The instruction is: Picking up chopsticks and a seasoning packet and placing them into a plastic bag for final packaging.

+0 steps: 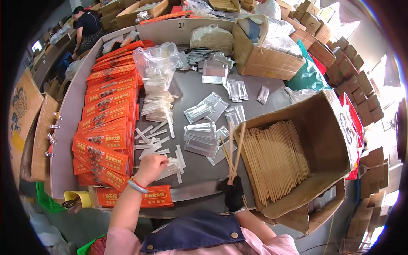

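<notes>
My right hand (pixel 233 194), in a black glove with bare fingertips, is closed around a few wooden chopsticks (pixel 238 148) that point up and away. It is beside the open cardboard box (pixel 331 140), where many more chopsticks (pixel 276 161) lie in a layer. My left hand (pixel 152 168) has its fingers curled together over loose narrow white strips (pixel 172 169); what they pinch, if anything, is hidden. Below its wrist lies an orange printed sleeve (pixel 157 196) with a clear plastic bag (pixel 197 192) extending from its right end.
Overlapping orange sleeves (pixel 106 110) line the left side. White strips (pixel 155 106) are piled beside them under a clear bag (pixel 157 59). Flat silvery packets (pixel 202 144) lie mid-table. A yellow cup (pixel 80 199) holds scissors. Another carton (pixel 267 59) stands behind; a person (pixel 88 27) is at far left.
</notes>
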